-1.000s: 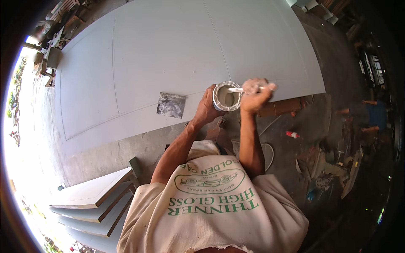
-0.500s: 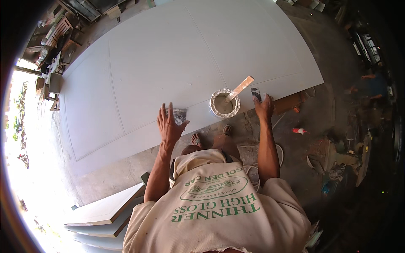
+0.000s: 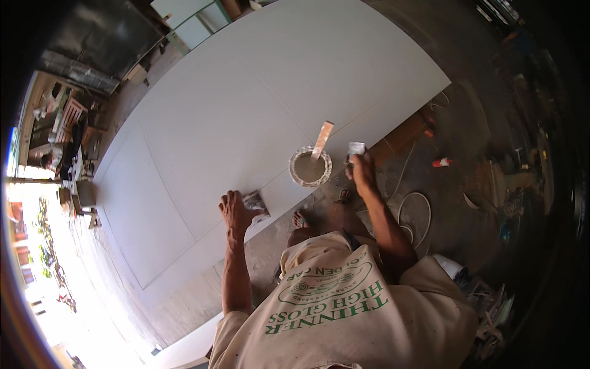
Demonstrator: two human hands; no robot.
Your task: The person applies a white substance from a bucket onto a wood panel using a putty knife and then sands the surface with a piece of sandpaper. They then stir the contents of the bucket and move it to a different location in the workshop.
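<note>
My left hand (image 3: 235,212) rests low over the near edge of a large pale panel (image 3: 203,111). Its fingers are bent, and the thumb lies against a flat, grey-smeared putty plate (image 3: 257,205); the hand partly hides it. On the right, my right hand (image 3: 363,171) is closed around a small putty knife (image 3: 356,148), its pale blade pointing away from me. Between the hands, on the panel's near edge, stands a round tub of grey putty (image 3: 310,166) with a crusted rim. A flat wooden stick (image 3: 322,138) leans in it.
Thin lines run across the panel. A brown object (image 3: 402,138) sits under its right edge. On the floor lie a pale hose (image 3: 415,206) and a red and white bottle (image 3: 441,163). More panels (image 3: 190,344) are at lower left; wooden furniture (image 3: 70,120) stands far left.
My view has turned, shifting the panel in the picture. My left fingers, spread before, have bent in at the putty plate. The knife in my right hand has tilted, showing its blade paler.
</note>
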